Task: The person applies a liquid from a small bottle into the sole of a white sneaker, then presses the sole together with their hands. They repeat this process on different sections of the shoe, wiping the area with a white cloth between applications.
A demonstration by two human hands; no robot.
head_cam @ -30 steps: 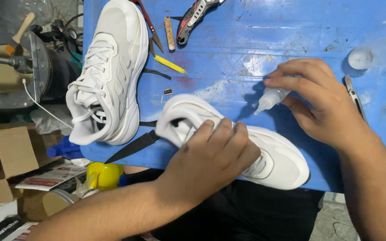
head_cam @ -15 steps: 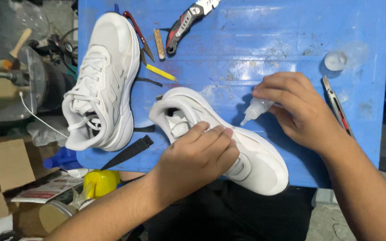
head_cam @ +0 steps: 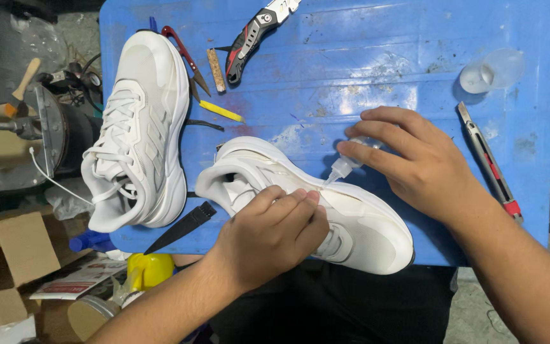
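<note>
Spreading across most of the view, the blue surface (head_cam: 383,70) is scuffed and smeared with pale patches. On its left part a laced white sneaker (head_cam: 136,127) lies with its toe pointing away from the person. Nearer the front edge a second white sneaker (head_cam: 364,223), unlaced, lies slanted with its opening toward the left and its toe toward the lower right. The left hand (head_cam: 268,232) is pressed down on this shoe's upper, fingers curled over the tongue area and holding it in place. The right hand (head_cam: 415,162) is closed around a small clear glue bottle (head_cam: 345,165), whose nozzle tip touches the shoe's side just above the left fingertips. A folding utility knife (head_cam: 256,35) with red and black grips lies at the far edge, and a slim box cutter (head_cam: 488,162) sits at the right, just beside the right wrist. A black blade-like tool (head_cam: 183,226) rests at the front edge near the left hand. Red-handled snips (head_cam: 186,57), a small wooden stick (head_cam: 215,69) and a yellow strip (head_cam: 221,111) lie between the laced shoe and the knife. A clear cap (head_cam: 491,70) sits at the far right.
</note>
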